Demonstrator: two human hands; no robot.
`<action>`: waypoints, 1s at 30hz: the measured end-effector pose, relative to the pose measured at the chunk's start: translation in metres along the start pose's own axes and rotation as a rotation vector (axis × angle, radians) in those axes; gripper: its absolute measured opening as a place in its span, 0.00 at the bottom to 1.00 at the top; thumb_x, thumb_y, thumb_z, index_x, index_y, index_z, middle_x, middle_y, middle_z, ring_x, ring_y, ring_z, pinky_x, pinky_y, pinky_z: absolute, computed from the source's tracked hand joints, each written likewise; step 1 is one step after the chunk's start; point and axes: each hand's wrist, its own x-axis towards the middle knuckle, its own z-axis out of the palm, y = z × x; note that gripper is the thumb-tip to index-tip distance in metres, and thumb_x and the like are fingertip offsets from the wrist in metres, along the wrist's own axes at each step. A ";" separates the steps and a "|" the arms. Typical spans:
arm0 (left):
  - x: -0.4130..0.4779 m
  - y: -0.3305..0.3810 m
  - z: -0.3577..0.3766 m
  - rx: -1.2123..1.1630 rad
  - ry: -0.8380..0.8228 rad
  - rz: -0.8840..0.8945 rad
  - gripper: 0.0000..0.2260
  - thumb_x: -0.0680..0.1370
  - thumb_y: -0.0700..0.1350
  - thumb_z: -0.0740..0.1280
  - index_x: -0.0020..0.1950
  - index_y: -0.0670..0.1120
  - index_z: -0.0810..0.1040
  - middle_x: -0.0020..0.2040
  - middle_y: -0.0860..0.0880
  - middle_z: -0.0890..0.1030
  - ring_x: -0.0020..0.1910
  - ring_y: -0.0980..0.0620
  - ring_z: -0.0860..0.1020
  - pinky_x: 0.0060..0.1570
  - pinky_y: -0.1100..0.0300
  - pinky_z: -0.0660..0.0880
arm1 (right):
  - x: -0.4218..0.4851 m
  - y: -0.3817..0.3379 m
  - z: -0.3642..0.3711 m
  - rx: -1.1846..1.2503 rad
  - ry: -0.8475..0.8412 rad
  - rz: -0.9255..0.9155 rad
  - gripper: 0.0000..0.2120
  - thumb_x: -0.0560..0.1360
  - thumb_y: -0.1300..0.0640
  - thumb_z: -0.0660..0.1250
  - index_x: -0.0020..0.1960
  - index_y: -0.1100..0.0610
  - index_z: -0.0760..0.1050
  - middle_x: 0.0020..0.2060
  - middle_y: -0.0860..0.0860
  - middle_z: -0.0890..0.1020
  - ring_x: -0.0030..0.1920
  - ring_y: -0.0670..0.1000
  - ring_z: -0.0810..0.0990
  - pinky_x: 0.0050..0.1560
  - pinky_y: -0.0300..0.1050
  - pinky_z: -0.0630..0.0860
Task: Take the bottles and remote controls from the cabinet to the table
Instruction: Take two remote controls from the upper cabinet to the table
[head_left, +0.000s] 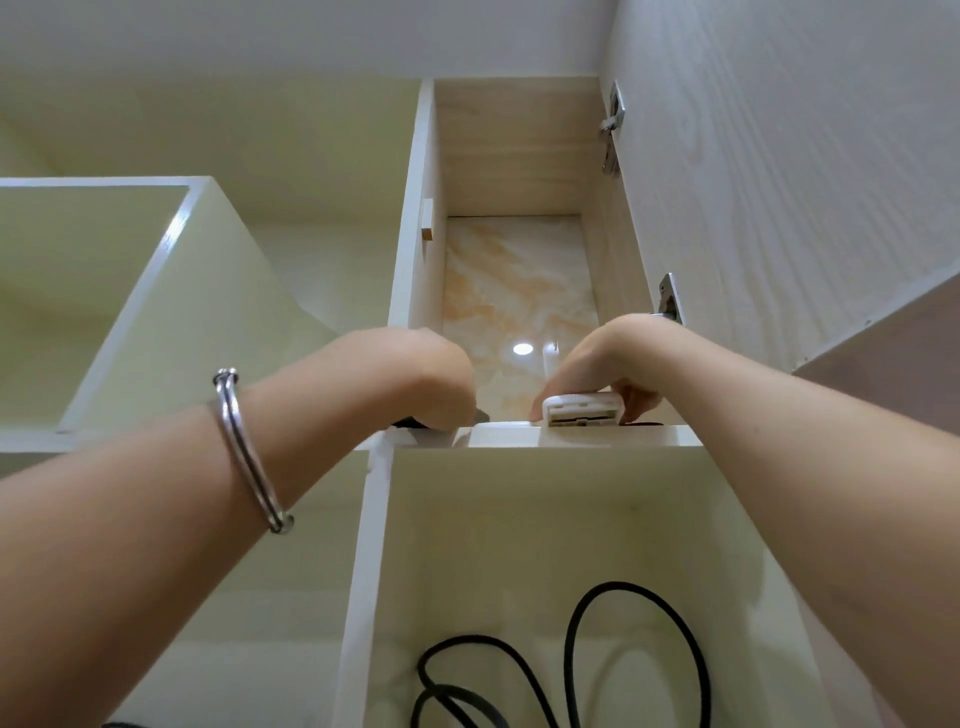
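Observation:
I look up into an open cabinet (519, 156) with a marbled back panel. My right hand (618, 358) pinches a white remote control (582, 410) at the shelf's front edge (597, 436), thumb on its left side and fingers on its right. My left hand (426, 379) curls down over a black object (480, 415), likely a remote, on the same shelf. Its fingers are hidden, and the dark thing peeks out on both sides of the hand. A flat white thing (498, 425) lies between the two hands. No bottle is in view.
The cabinet door (779, 182) stands open at the right, with metal hinges (613, 124) on it. A black cable (571, 649) loops in the compartment below the shelf. An open white compartment (104, 291) is at the left. A metal bangle (249, 452) circles my left wrist.

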 end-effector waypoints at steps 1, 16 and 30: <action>-0.002 -0.001 0.003 -0.041 0.030 -0.013 0.13 0.81 0.45 0.54 0.40 0.47 0.75 0.30 0.49 0.66 0.32 0.50 0.69 0.25 0.63 0.62 | -0.003 -0.002 -0.003 -0.060 0.000 0.036 0.19 0.71 0.41 0.64 0.37 0.58 0.73 0.27 0.54 0.77 0.38 0.55 0.74 0.45 0.44 0.70; -0.034 -0.013 0.055 -1.124 0.369 -0.056 0.16 0.80 0.51 0.56 0.65 0.47 0.71 0.59 0.48 0.77 0.58 0.48 0.75 0.48 0.62 0.66 | -0.031 -0.023 -0.011 -0.259 0.049 0.047 0.16 0.73 0.48 0.65 0.36 0.60 0.72 0.26 0.55 0.78 0.27 0.52 0.74 0.33 0.43 0.71; -0.077 0.003 0.078 -2.083 0.242 0.137 0.19 0.72 0.45 0.70 0.61 0.51 0.71 0.54 0.53 0.79 0.47 0.56 0.78 0.41 0.62 0.72 | -0.113 0.012 0.037 0.722 0.744 -0.117 0.14 0.64 0.52 0.71 0.37 0.55 0.66 0.29 0.48 0.68 0.30 0.49 0.70 0.27 0.40 0.63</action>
